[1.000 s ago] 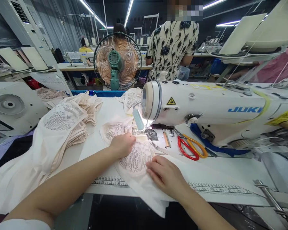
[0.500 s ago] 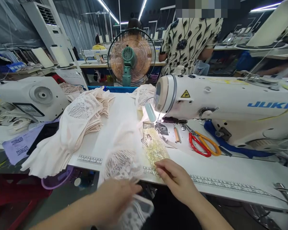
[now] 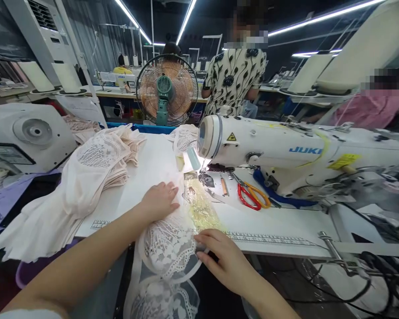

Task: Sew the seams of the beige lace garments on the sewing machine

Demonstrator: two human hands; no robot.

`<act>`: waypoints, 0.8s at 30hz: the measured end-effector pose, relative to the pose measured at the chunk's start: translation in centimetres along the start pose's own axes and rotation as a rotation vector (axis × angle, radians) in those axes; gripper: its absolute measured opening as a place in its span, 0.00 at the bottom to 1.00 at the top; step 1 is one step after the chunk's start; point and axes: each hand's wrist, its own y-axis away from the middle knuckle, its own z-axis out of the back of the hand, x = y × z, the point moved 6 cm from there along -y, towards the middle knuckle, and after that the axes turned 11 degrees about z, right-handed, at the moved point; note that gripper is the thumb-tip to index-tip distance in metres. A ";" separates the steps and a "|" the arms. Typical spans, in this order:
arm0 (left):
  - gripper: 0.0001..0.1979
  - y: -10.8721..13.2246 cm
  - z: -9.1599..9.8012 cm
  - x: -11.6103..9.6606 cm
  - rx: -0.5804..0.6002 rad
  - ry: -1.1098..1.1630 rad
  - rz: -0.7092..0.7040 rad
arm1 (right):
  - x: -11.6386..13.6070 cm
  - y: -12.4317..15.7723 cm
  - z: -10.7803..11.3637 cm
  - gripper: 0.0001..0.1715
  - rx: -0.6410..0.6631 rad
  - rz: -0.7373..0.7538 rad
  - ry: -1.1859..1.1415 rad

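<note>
A pale lace bra (image 3: 168, 248) lies over the front edge of the sewing table, and its lower cup hangs down toward my lap. My left hand (image 3: 160, 201) rests flat on its upper part, fingers stretched toward the sewing machine (image 3: 252, 141). At the bra's right edge, my right hand (image 3: 219, 257) pinches the lace trim between thumb and fingers. Under the machine head, a yellowish strip covered in clear film (image 3: 204, 208) runs toward the front edge, just beyond my right hand.
A stack of pale bra pieces (image 3: 93, 164) sits to the left. Red-and-orange scissors (image 3: 252, 195) and a small orange-handled tool (image 3: 224, 186) lie by the needle area. A second machine (image 3: 29, 137) stands at left; a fan (image 3: 164, 88) and a person in a patterned shirt (image 3: 234, 79) are behind.
My left hand has moved up and forward from below the table edge onto the bra. My right hand has shifted from the yellowish strip to the lace edge. The view has turned right.
</note>
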 end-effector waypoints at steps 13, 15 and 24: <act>0.23 0.1 3.3 1.1 0.107 0.119 -0.098 | -11.2 2.9 11.5 0.16 -0.110 -0.541 0.516; 0.25 -2.2 1.7 2.9 0.099 0.136 -0.134 | -13.5 2.2 12.7 0.15 -0.081 -0.637 0.572; 0.27 -5.7 -2.3 10.3 -0.091 -0.026 0.200 | -18.3 -2.8 12.7 0.16 0.127 -0.776 0.716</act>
